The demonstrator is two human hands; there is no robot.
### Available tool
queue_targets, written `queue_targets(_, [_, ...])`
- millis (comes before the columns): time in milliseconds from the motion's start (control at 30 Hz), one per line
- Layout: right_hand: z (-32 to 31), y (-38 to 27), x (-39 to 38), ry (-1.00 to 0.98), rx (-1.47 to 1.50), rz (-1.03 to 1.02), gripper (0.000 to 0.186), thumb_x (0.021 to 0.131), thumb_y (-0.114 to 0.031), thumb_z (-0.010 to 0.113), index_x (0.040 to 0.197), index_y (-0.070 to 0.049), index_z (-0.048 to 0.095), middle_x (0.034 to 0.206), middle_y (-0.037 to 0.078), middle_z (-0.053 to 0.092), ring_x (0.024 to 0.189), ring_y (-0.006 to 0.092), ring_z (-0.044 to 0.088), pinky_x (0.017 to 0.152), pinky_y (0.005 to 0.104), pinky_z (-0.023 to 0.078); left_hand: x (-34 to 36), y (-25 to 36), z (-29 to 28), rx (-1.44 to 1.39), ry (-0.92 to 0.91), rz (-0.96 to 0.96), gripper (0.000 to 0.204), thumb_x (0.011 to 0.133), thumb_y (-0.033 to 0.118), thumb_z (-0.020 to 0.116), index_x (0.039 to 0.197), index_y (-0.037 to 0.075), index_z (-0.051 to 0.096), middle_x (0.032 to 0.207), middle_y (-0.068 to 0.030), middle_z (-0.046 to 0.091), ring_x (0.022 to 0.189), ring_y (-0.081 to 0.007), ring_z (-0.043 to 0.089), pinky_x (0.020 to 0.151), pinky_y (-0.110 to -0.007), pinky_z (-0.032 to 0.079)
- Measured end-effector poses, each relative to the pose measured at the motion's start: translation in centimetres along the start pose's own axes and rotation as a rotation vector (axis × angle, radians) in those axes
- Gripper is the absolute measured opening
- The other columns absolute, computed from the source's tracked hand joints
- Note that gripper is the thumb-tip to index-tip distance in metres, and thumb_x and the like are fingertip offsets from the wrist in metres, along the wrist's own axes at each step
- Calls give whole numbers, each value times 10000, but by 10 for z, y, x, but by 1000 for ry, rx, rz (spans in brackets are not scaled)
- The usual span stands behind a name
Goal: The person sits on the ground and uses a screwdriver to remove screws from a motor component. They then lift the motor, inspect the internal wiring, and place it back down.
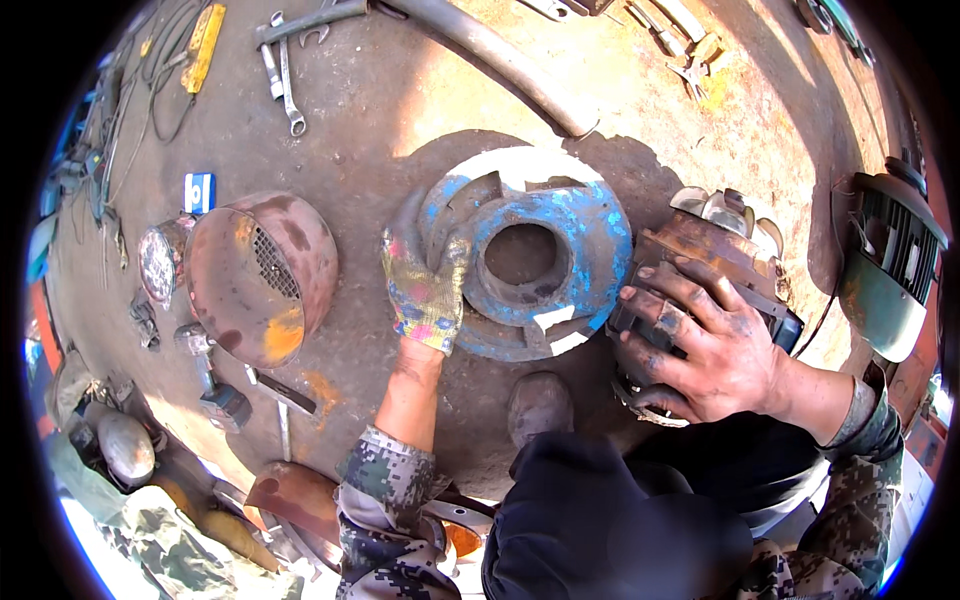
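A round cast-metal housing with worn blue paint and a central hole [612, 235] lies before me. My left hand [425, 290], in a stained yellow glove with grey fingertips, holds its left rim. The thumb is over the face and the fingers run along the outer side. Just right of the housing sits a rusty motor-like body [700, 240] with metal fan blades [730, 210] at its far end. My bare, grimy right hand [705, 345] lies over its near part with the fingers spread. That hand hides much of the body beneath.
To the left stand a rusty round drum [315, 250], a can [158, 265] and a cordless power tool [222, 400]. Farther off are wrenches [288, 90], a long pipe [500, 65], a yellow power strip [205, 45] and pliers [690, 75]. A green motor [885, 265] stands at right.
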State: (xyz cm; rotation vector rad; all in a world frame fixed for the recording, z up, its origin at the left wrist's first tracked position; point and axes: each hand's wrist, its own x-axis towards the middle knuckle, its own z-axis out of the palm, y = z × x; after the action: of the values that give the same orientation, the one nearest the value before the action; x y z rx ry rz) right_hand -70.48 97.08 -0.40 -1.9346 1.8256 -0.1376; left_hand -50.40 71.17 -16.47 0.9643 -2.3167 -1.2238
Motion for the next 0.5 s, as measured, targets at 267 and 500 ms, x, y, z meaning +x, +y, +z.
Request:
queue_targets(267, [-9, -4, -23, 148, 61, -242, 522, 899, -431, 768, 1296, -103, 683, 1456, 151, 611, 1394, 354, 560, 1171, 512, 446, 13, 7, 0, 88, -13, -47, 635, 1043, 347, 715, 1542, 8, 514, 1474, -238, 594, 1390, -425, 532, 1185, -503, 401])
queue_targets(500, [-13, 31, -173, 423, 91, 104, 509, 807, -204, 846, 1277, -65, 710, 1351, 193, 630, 1225, 408, 625, 1032, 518, 524, -57, 118, 16, 80, -145, 360, 641, 1056, 383, 639, 1531, -24, 498, 1506, -283, 512, 1381, -422, 529, 1193, -529, 404])
